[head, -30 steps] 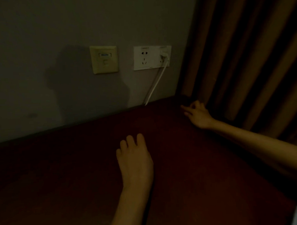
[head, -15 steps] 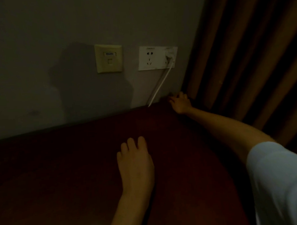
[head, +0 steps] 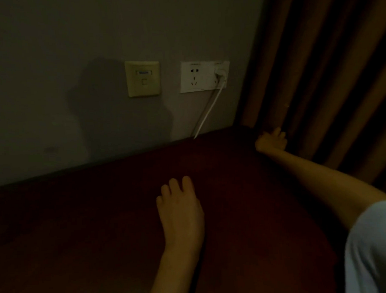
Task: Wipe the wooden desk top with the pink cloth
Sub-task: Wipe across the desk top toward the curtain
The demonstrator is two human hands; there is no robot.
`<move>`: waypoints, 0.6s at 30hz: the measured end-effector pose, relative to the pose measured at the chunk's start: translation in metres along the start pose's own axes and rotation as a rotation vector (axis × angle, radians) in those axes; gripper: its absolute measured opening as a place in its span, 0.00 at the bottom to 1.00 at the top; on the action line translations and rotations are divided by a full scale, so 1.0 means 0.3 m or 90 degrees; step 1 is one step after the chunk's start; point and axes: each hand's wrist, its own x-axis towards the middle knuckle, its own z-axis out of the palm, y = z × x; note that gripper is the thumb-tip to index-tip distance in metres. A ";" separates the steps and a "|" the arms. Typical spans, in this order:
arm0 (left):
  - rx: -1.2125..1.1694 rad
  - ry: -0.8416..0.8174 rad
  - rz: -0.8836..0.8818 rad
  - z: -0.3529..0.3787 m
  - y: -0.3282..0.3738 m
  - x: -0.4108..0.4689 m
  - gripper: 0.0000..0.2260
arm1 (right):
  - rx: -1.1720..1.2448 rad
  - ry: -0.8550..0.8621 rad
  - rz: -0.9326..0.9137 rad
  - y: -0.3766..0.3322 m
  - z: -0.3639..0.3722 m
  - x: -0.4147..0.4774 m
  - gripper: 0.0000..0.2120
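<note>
Right hand (head: 271, 140) slid toward 3 o'clock along the desk (head: 80, 217) edge, grip unclear; left hand (head: 179, 213) flat; two wall plates (head: 142, 78).

Dim bedroom or hotel room — heavy curtain (head: 330, 74), wall sockets (head: 204, 76), wooden desk (head: 80, 228).

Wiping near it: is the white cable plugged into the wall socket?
Plugged in: its white plug sits in the socket plate, right outlet.
</note>
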 end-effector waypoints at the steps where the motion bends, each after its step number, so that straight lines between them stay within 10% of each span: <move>1: 0.002 -0.001 0.004 -0.001 0.003 -0.002 0.14 | -0.001 -0.013 0.010 -0.011 -0.009 -0.003 0.23; 5: 0.004 -0.007 0.009 -0.002 -0.003 0.011 0.15 | 0.019 -0.001 -0.089 -0.137 -0.011 -0.051 0.24; 14: -0.012 0.009 0.003 -0.010 -0.008 0.000 0.13 | 0.127 -0.086 -0.788 -0.313 0.014 -0.586 0.22; 18: -0.002 0.004 0.009 -0.004 0.001 -0.003 0.10 | 0.182 0.029 -0.614 -0.079 0.019 -0.330 0.22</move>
